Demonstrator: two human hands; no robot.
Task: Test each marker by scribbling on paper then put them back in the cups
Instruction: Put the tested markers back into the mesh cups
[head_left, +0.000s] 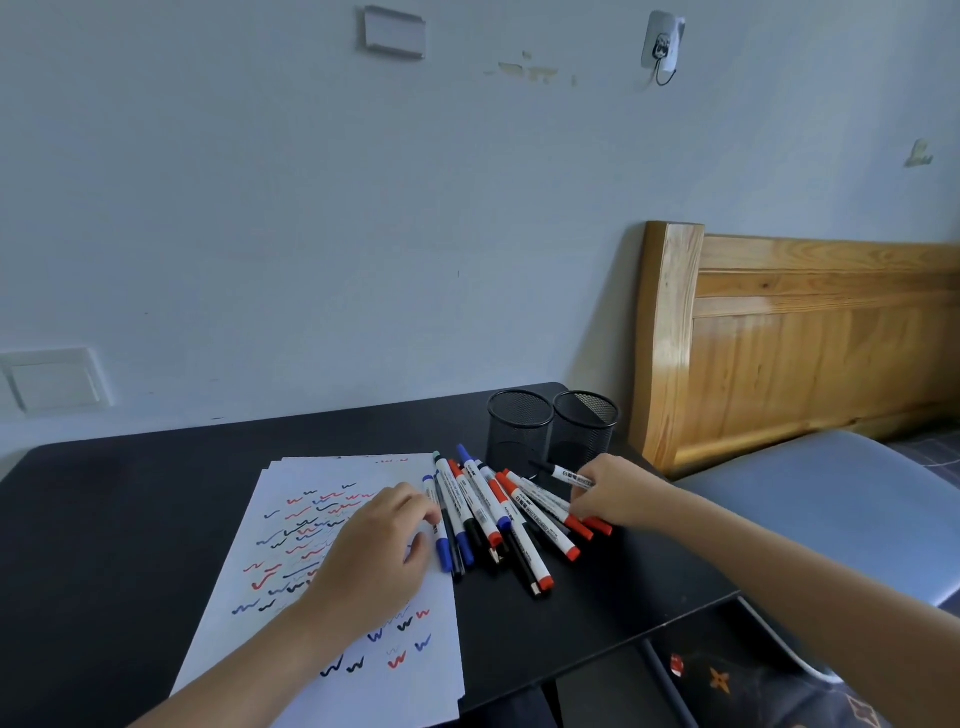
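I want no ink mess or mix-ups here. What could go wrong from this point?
1. The right hand pinches a marker just above the loose, crossed pile. A knock may send others rolling toward the table edge.
2. Both cups look empty and the markers share one pile, so tested and untested ones may get confused.
3. The left hand rests on the scribbled paper, so fresh ink might smear.

One wide-angle view, worn at head height, faces forward and down across the dark surface (130, 519) toward the pale wall (311, 234). The surface lies near, low in frame.
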